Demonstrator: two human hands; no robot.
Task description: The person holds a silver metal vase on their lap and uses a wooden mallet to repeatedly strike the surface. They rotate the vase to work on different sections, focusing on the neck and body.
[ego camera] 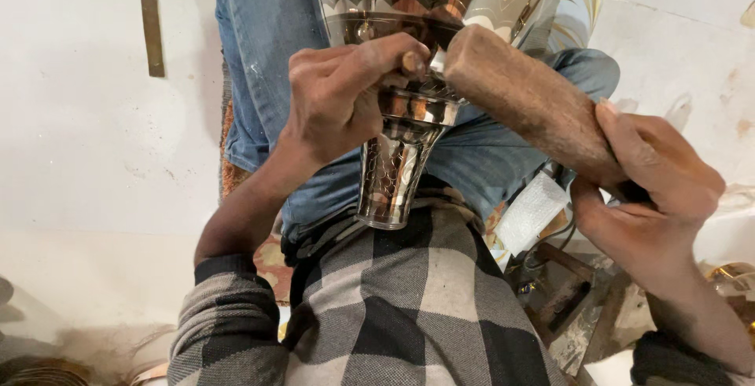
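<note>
The engraved metal vase point(397, 158) lay across the person's lap, its narrow patterned neck pointing toward the checked shirt point(425, 299) and its wide polished body running up out of view beyond the fingers. Far to the left of the left hand, a flat brass strip point(152, 32) lay on the white floor point(86, 134). The left hand point(338, 99) sat on the vase where neck met body, its fingers point(385, 48) curled tight around a small chisel point(412, 63) whose rounded top showed just above them, the tip pressed to the metal. Just right of those fingers, the blunt end of a wooden mallet point(527, 99) was close against the chisel's top; whether it touched could not be told. The mallet slanted down to the right into the right hand point(653, 197), whose fingers were wrapped closed about its lower end. Beneath that hand lay dark metal scraps and a white cloth point(531, 213). Blue jeans point(259, 48) showed above the left hand.
</note>
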